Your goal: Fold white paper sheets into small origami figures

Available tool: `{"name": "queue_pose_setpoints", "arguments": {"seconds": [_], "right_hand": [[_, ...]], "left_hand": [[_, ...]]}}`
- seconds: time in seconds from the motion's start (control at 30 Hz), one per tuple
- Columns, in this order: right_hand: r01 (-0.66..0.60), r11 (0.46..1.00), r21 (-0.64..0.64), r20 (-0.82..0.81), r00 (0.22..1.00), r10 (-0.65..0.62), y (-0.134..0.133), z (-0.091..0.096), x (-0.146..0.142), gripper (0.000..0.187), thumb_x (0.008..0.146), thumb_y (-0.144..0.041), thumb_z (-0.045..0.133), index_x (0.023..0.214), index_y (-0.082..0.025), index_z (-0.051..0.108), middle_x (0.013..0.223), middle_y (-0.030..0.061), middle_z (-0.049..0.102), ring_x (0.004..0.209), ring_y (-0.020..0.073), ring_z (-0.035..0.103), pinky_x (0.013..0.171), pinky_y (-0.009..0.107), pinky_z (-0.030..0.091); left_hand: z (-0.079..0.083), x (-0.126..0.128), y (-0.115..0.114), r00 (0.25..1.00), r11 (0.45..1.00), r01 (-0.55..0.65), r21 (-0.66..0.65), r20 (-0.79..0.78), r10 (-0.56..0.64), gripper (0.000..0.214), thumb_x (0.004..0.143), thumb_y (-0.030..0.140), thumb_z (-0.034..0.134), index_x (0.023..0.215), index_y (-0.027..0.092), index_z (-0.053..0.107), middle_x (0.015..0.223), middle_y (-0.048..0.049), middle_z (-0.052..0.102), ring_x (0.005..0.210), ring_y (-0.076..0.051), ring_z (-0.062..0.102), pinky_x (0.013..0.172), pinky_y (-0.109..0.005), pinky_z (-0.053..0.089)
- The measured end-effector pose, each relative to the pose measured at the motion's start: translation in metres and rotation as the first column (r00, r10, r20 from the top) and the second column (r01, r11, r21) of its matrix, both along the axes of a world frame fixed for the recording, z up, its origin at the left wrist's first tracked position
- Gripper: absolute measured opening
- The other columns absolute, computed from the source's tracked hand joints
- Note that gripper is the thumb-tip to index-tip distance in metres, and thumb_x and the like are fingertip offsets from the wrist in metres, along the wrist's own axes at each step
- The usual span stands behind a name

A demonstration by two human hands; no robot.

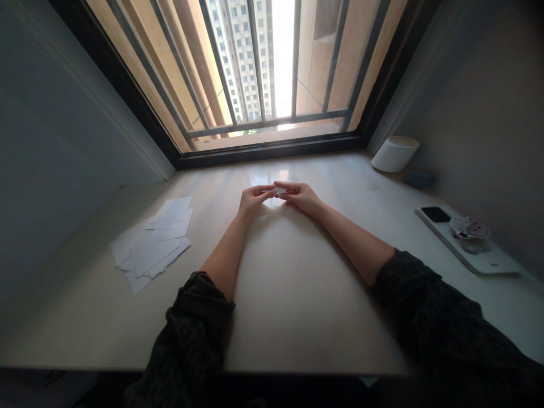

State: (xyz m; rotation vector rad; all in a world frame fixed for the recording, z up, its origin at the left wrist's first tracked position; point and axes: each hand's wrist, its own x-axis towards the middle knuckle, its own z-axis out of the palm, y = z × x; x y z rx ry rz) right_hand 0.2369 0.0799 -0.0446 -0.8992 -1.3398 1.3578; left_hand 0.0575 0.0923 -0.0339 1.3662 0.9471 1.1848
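Note:
Both my hands meet near the middle of a pale table [297, 283], close to the window. My left hand [251, 200] and my right hand [302, 196] pinch a small pale piece [279, 191] between their fingertips; it looks like a bit of folded paper, too small to be sure. The fingers of both hands are curled and closed on it. Dark sleeves cover both upper forearms.
A loose pile of white paper sheets [151, 243] lies to the left. At the right lie a white tablet or phone [476, 249] with a sticker on it, a white roll [395, 153] and a small grey object [419, 179]. A barred window [263, 73] is ahead.

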Motion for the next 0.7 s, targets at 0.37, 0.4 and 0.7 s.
{"name": "queue_pose_setpoints", "arguments": {"seconds": [0.37, 0.4, 0.7], "right_hand": [[0.043, 0.998, -0.039, -0.03, 0.999, -0.044, -0.0052, 0.0087, -0.002, 0.055, 0.059, -0.037, 0.085, 0.111, -0.021, 0.073, 0.086, 0.0039, 0.075, 0.076, 0.0164, 0.064, 0.066, 0.028, 0.05], [0.05, 0.998, -0.046, -0.026, 0.998, -0.051, -0.0053, 0.0091, -0.0019, 0.055, 0.059, -0.037, 0.084, 0.11, -0.021, 0.073, 0.085, 0.0038, 0.075, 0.075, 0.0163, 0.064, 0.065, 0.028, 0.049], [0.054, 0.998, -0.041, -0.053, 0.997, -0.056, 0.0005, 0.0036, -0.0002, 0.045, 0.061, -0.029, 0.079, 0.105, -0.021, 0.075, 0.087, 0.0039, 0.076, 0.08, 0.0179, 0.065, 0.077, 0.031, 0.049]], "left_hand": [[-0.0027, 0.0008, -0.001, 1.0, 0.998, 0.005, 0.064, -0.003, -0.004, 0.042, 0.059, 0.041, 0.085, 0.09, 0.014, 0.076, 0.085, -0.0094, 0.076, 0.081, -0.022, 0.071, 0.088, -0.038, 0.052], [-0.0025, 0.001, -0.0014, 1.0, 0.998, 0.001, 0.065, -0.004, -0.001, 0.042, 0.059, 0.041, 0.085, 0.09, 0.014, 0.076, 0.085, -0.0095, 0.076, 0.082, -0.022, 0.071, 0.088, -0.038, 0.052], [-0.0045, 0.002, -0.0004, 1.0, 0.997, 0.008, 0.079, 0.009, -0.008, 0.04, 0.058, 0.04, 0.086, 0.088, 0.014, 0.076, 0.086, -0.0089, 0.076, 0.082, -0.022, 0.071, 0.089, -0.038, 0.052]]}}
